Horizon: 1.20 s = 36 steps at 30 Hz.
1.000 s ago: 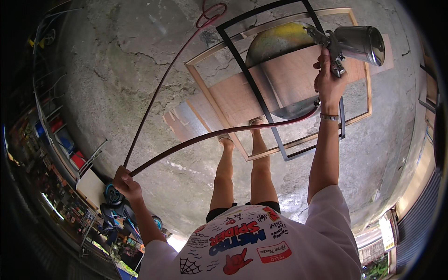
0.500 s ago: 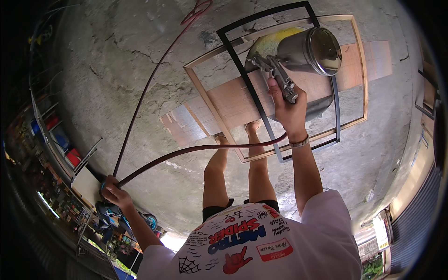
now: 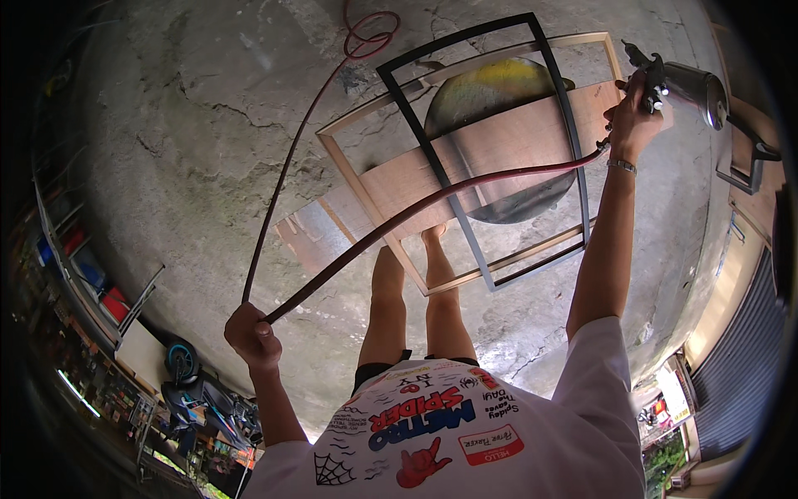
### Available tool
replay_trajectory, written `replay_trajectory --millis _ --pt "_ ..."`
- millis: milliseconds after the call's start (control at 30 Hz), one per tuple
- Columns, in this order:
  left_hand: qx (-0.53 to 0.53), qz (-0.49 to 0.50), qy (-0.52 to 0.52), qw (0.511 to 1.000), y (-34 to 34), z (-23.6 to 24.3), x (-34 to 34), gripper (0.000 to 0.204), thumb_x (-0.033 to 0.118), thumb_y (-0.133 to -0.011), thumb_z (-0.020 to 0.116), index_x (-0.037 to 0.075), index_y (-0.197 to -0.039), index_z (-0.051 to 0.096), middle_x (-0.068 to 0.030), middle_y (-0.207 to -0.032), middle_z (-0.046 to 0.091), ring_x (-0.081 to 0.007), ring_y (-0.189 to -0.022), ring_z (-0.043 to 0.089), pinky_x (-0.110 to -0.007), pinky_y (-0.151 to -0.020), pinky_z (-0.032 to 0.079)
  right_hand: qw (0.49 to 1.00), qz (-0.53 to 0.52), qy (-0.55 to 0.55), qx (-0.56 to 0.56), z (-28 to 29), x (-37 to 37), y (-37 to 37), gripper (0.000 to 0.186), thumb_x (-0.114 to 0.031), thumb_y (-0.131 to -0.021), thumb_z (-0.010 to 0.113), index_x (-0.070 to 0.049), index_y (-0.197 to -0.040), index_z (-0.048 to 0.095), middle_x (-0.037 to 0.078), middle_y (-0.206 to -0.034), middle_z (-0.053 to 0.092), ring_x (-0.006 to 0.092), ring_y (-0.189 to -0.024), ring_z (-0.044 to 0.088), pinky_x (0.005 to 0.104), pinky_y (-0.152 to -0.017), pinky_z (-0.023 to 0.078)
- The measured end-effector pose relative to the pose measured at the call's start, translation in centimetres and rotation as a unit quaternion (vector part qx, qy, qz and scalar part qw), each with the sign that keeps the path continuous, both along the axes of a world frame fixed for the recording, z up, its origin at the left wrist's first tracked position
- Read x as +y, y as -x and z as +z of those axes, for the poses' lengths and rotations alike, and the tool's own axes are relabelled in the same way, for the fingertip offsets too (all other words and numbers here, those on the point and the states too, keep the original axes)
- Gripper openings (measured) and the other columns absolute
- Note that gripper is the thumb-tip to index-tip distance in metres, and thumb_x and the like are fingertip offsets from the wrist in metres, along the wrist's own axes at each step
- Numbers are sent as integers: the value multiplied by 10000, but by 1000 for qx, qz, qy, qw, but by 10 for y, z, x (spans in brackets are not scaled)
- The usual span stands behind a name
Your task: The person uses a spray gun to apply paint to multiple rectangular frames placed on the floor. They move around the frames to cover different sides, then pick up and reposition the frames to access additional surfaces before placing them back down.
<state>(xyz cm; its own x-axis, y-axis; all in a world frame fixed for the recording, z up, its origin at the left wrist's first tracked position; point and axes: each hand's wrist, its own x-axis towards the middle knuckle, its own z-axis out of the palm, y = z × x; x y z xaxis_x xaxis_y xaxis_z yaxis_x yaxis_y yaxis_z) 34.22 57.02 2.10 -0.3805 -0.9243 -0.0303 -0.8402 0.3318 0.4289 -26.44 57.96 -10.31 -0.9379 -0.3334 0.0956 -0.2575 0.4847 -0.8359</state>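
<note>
My right hand (image 3: 638, 123) is closed round the grip of a metal spray gun (image 3: 653, 76), held out at the far right with its silver cup (image 3: 700, 90) pointing right. From the gun's lower end a dark red air hose (image 3: 432, 198) sags across to my left hand (image 3: 253, 334), whose fingers are wrapped round it. Beyond that hand the hose runs on to the floor. Between my hands stands a black rectangular frame (image 3: 431, 155), overlapping a bare wooden frame (image 3: 353, 160). Under both lies a plywood board (image 3: 490, 154) across a round, paint-stained disc (image 3: 490, 87).
Loops of hose (image 3: 371, 35) lie on the cracked concrete floor (image 3: 191, 166) at the far side. A dark motorbike (image 3: 204, 399) stands at the lower left, near cluttered shelves. Another dark frame (image 3: 752, 158) is at the right edge, above a corrugated shutter (image 3: 740, 349).
My right hand has swung the spray gun right, from over the frames to beyond them. My left hand has moved right with the hose, which now stretches longer between my hands.
</note>
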Motion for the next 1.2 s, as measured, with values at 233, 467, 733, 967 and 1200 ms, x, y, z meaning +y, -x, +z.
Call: replay_trajectory --millis 233,467,733,967,1200 --pt "23 41 19 999 -52 1 -55 711 592 -1072 281 62 -599 311 -82 -538 307 -238 -440 327 -407 -474 188 977 89 -40 -190 30 5 -92 392 -384 -983 704 -3 -890 723 48 -685 667 74 -381 478 266 -349 321" --pt "4 65 53 996 -100 9 -104 698 574 -1078 261 51 -617 306 -84 -548 291 -231 -456 317 -409 -481 188 942 225 -44 -244 65 17 -228 250 -199 -968 743 48 -962 705 60 -725 701 52 -657 573 256 -563 453" --pt "-4 62 59 996 -126 3 -131 690 565 -1082 263 49 -627 307 -84 -560 293 -240 -469 324 -412 -487 207 904 328 -95 -258 98 -12 -270 225 -196 -946 753 22 -935 699 62 -599 575 110 -529 478 299 -497 389" --pt "-31 47 51 997 -105 1 -130 712 597 -1071 282 48 -624 347 -93 -562 336 -262 -474 372 -409 -486 235 962 184 -110 -169 51 -45 -195 330 -288 -975 729 28 -879 717 31 -596 622 67 -519 553 254 -482 406" --pt "31 0 6 999 -69 -7 -121 718 617 -1062 307 68 -602 361 -80 -550 339 -243 -455 370 -394 -471 235 982 66 -150 -93 24 -55 -87 513 -451 -954 713 22 -756 700 39 -572 632 108 -391 542 290 -361 385"
